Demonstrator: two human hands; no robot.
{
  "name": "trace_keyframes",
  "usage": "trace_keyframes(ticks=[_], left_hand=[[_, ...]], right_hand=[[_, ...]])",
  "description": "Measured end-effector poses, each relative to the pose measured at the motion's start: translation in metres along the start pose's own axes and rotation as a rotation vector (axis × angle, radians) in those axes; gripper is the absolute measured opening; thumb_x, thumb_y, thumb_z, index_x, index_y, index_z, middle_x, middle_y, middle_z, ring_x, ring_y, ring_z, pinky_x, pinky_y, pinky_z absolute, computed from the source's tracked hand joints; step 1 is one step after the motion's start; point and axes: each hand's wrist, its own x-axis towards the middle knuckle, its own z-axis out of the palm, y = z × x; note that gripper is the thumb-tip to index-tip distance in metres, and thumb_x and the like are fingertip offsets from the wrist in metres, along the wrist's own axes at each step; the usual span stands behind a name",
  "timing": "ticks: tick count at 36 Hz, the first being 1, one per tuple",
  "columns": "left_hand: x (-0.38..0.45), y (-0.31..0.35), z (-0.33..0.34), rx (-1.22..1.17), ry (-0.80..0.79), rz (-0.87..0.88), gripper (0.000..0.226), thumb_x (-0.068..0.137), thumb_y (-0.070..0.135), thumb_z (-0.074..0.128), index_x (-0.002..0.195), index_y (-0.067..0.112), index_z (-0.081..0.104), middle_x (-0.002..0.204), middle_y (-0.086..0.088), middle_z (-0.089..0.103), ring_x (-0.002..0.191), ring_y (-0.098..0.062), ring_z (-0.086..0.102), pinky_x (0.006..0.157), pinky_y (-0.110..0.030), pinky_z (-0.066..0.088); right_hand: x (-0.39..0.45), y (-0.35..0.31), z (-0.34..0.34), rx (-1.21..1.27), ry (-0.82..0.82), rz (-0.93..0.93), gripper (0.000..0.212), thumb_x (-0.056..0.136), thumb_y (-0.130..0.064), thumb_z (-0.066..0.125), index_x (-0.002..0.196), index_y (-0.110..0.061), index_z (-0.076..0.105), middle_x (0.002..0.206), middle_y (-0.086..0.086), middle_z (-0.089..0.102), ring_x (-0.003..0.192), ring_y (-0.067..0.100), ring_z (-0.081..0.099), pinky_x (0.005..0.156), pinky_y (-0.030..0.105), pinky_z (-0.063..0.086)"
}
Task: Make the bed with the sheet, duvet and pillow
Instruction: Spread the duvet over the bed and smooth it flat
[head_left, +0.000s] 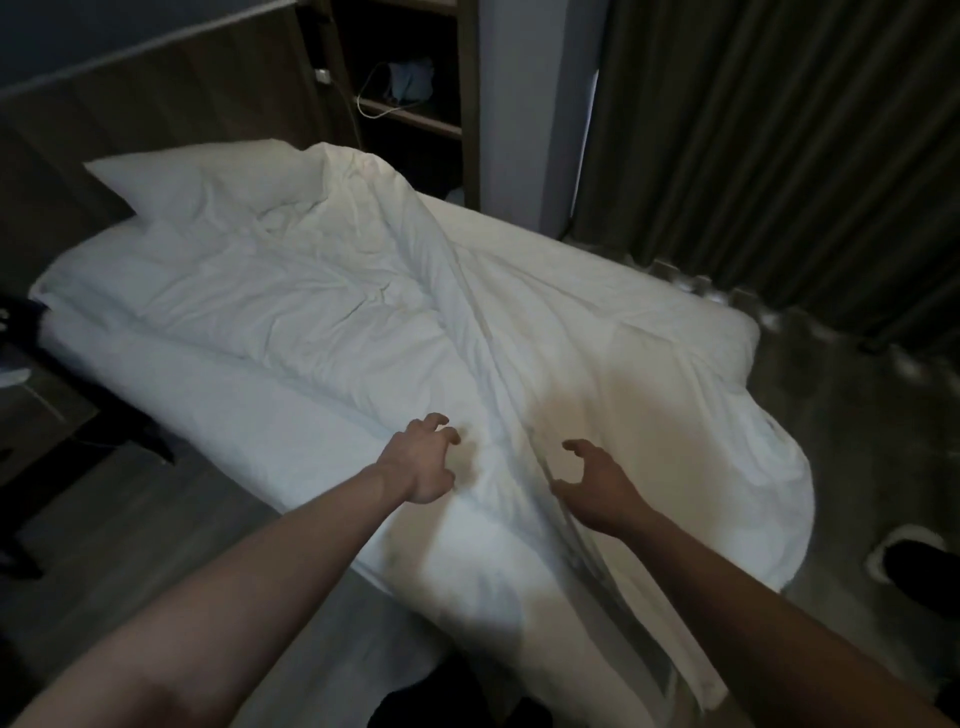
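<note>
Hands, left and right, hover spread and empty at lower centre; I risk grabbing the sheet along with the rumpled duvet.

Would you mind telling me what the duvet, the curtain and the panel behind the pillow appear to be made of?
The duvet looks like a padded fill in a matte white woven cover, probably cotton: it creases finely and puffs up. The curtain seems a heavy, dull dark fabric, hanging in deep vertical folds. The panel behind the pillow looks like brown wood or wood-look laminate; the dim light leaves that open.
</note>
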Motion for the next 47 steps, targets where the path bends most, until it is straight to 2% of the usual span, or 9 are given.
trace_keyframes(ticks=[11,26,32,35,38,40,42,44,47], left_hand=[[0.062,-0.020,-0.020,0.105,-0.025,0.081,0.066,0.083,0.025,0.060,0.146,0.021,0.038,0.157,-0.002,0.021,0.137,-0.026,0.032,0.106,-0.039,0.037],[0.323,-0.082,-0.017,0.365,0.051,0.347,0.080,0.085,0.025,0.062,0.152,0.016,0.020,0.161,-0.010,0.009,0.140,-0.031,0.026,0.107,-0.042,0.036],[0.403,-0.079,-0.014,0.593,0.084,0.496,0.077,0.095,0.031,0.057,0.156,0.020,0.013,0.165,-0.003,-0.001,0.151,-0.029,0.003,0.120,-0.050,0.012],[0.426,-0.081,-0.011,0.813,0.050,0.562,0.058,0.101,0.030,0.042,0.154,0.016,0.021,0.163,-0.006,0.016,0.152,-0.030,-0.001,0.120,-0.056,0.001],[0.438,-0.094,-0.011,0.970,-0.025,0.561,0.049,0.099,0.024,0.045,0.145,0.011,0.037,0.141,-0.008,0.052,0.148,-0.030,0.019,0.118,-0.058,-0.007],[0.446,-0.113,-0.008,0.952,0.015,0.540,0.048,0.103,0.033,0.036,0.140,0.003,0.043,0.134,-0.015,0.057,0.139,-0.029,0.034,0.121,-0.043,-0.008],[0.448,-0.126,-0.014,0.876,-0.009,0.543,0.067,0.101,0.054,0.027,0.141,0.002,0.044,0.140,-0.018,0.053,0.137,-0.030,0.037,0.121,-0.025,0.002],[0.442,-0.140,-0.022,0.955,0.023,0.609,0.044,0.105,0.036,0.029,0.139,0.015,0.048,0.138,-0.011,0.053,0.134,-0.029,0.040,0.123,-0.040,0.004],[0.420,-0.151,-0.036,0.927,0.041,0.584,0.037,0.100,0.020,0.039,0.135,0.017,0.050,0.138,-0.010,0.048,0.128,-0.029,0.045,0.122,-0.049,0.002]], right_hand=[[0.045,-0.004,0.034,0.044,-0.025,0.122,0.070,0.086,-0.028,0.064,0.148,-0.019,0.035,0.149,0.012,0.040,0.133,0.027,0.044,0.104,0.031,0.036],[0.228,-0.007,0.104,0.064,0.168,0.328,0.068,0.085,-0.039,0.065,0.145,-0.019,0.040,0.141,0.010,0.049,0.125,0.032,0.050,0.102,0.038,0.044],[0.271,0.007,0.130,-0.043,0.222,0.377,0.068,0.086,-0.034,0.063,0.147,-0.020,0.037,0.138,0.009,0.051,0.120,0.034,0.051,0.098,0.039,0.045],[0.282,0.015,0.141,-0.106,0.231,0.380,0.036,0.087,-0.027,0.060,0.122,-0.020,0.062,0.118,0.010,0.065,0.108,0.032,0.059,0.087,0.032,0.046],[0.282,0.015,0.149,-0.095,0.219,0.349,0.007,0.084,-0.026,0.061,0.086,-0.020,0.064,0.098,0.007,0.066,0.098,0.029,0.062,0.070,0.029,0.039],[0.279,0.011,0.152,-0.109,0.195,0.309,0.008,0.085,-0.029,0.062,0.083,-0.024,0.055,0.095,0.003,0.060,0.096,0.027,0.060,0.068,0.028,0.032],[0.277,0.007,0.153,-0.153,0.202,0.286,0.011,0.088,-0.034,0.062,0.090,-0.025,0.058,0.098,0.001,0.056,0.098,0.025,0.059,0.069,0.027,0.031],[0.274,0.004,0.152,-0.193,0.216,0.281,0.019,0.088,-0.037,0.062,0.099,-0.022,0.061,0.103,0.001,0.054,0.101,0.025,0.056,0.069,0.028,0.034],[0.269,0.000,0.157,-0.188,0.214,0.324,0.030,0.087,-0.038,0.063,0.108,-0.018,0.056,0.111,0.006,0.053,0.102,0.030,0.056,0.073,0.033,0.043]])
